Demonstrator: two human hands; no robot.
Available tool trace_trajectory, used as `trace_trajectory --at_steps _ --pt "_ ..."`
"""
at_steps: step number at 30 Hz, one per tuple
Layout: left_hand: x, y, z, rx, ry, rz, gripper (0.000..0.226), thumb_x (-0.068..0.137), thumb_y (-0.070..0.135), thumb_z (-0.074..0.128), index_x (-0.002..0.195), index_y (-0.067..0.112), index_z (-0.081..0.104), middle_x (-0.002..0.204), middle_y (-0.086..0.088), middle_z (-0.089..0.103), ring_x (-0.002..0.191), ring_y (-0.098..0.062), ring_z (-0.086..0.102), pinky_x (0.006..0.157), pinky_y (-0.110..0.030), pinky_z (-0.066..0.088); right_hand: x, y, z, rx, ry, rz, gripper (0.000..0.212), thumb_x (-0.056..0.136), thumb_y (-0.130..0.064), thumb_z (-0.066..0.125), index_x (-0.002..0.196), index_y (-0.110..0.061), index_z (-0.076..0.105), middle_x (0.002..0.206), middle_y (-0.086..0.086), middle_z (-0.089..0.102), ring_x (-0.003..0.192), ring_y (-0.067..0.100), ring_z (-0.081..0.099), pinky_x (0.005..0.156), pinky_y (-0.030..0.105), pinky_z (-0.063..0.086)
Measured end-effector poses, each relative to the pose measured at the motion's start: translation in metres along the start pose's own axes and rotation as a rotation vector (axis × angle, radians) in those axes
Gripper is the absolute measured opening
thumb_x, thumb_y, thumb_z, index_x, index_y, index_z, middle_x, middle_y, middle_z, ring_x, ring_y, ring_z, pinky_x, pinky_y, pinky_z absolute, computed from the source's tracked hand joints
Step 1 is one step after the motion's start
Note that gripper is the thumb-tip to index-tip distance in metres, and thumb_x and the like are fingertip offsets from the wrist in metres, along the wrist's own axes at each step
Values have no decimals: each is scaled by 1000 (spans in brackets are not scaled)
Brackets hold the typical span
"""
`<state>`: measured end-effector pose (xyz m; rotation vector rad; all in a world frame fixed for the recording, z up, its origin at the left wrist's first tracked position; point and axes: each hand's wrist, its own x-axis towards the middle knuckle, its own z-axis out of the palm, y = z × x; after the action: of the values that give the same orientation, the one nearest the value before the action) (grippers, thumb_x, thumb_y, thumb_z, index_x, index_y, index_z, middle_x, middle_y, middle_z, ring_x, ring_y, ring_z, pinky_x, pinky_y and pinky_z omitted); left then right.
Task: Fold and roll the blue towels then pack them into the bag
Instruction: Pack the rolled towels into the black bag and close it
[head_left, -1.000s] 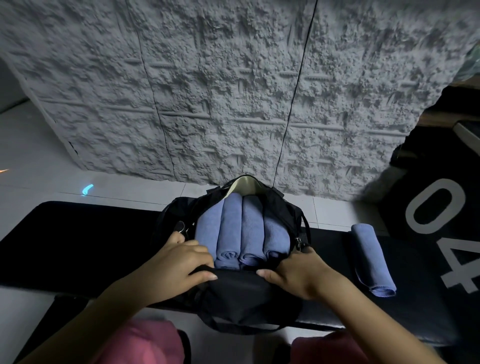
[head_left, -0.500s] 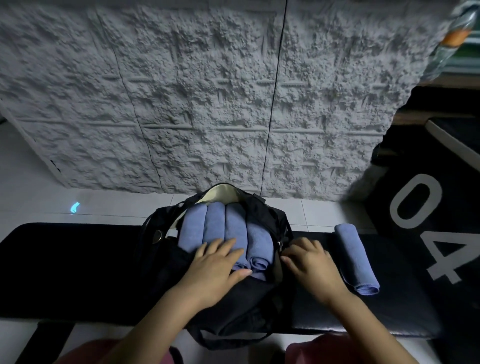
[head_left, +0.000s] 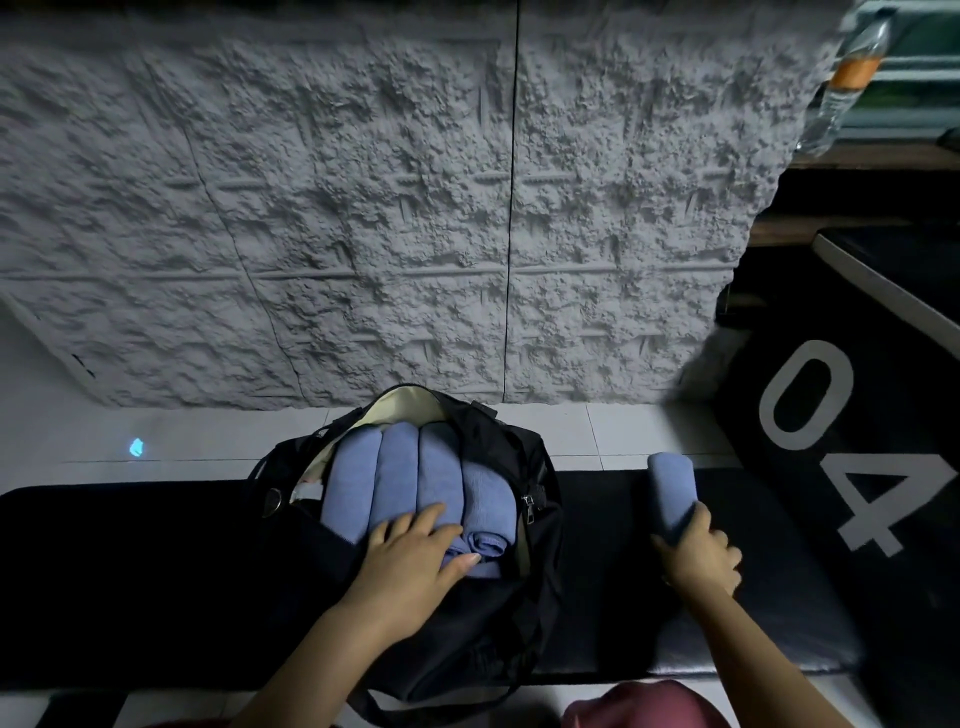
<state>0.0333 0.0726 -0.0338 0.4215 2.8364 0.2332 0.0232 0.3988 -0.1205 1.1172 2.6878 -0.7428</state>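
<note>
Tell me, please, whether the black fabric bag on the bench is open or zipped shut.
Open: the black fabric bag gapes at its top, showing four rolled blue towels packed side by side and its cream lining.

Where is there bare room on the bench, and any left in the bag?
The bench is bare left of the bag, and in the narrower strip between the bag and the right hand, which grips the fifth towel. The bag's mouth is crowded: four rolled towels fill it side by side, with the left hand resting on them.

Dim, bluish light; wide-angle bending at edges, corners perhaps slightly blurred.
</note>
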Motion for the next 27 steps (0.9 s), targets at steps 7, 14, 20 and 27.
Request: trace_trajectory --at_steps 7,14,20,27 --pt "0 -5 -7 -206 -15 23 67 84 73 26 130 31 50 146 10 34 134 -12 30 112 -28 20 -30 -4 -20 466 -199 -186 62 70 -13 73 125 -18 44 105 14 63 74 29 64 63 38 55" --pt "11 5 -40 -1860 98 -194 49 93 44 34 120 9 57 123 -12 62 112 -18 57 93 -23 44 -105 -59 -80 781 -1032 -661 67 65 -16 73 129 -17 53 124 11 61 114 20 58 95 33 47" --pt "-9 -6 -60 -1697 -252 -277 51 81 52 57 109 9 66 116 -15 66 100 -21 67 84 -36 51 -115 -111 -75 310 -875 -925 58 71 1 69 121 -25 57 115 -3 64 110 16 59 94 32 49" --pt "-30 -35 -68 -2039 -198 -264 38 76 19 63 110 3 64 101 -11 71 83 -16 70 66 -27 57 -122 -136 -78 994 -1002 -608 64 64 -58 76 119 -27 63 121 5 64 109 13 61 90 28 50"
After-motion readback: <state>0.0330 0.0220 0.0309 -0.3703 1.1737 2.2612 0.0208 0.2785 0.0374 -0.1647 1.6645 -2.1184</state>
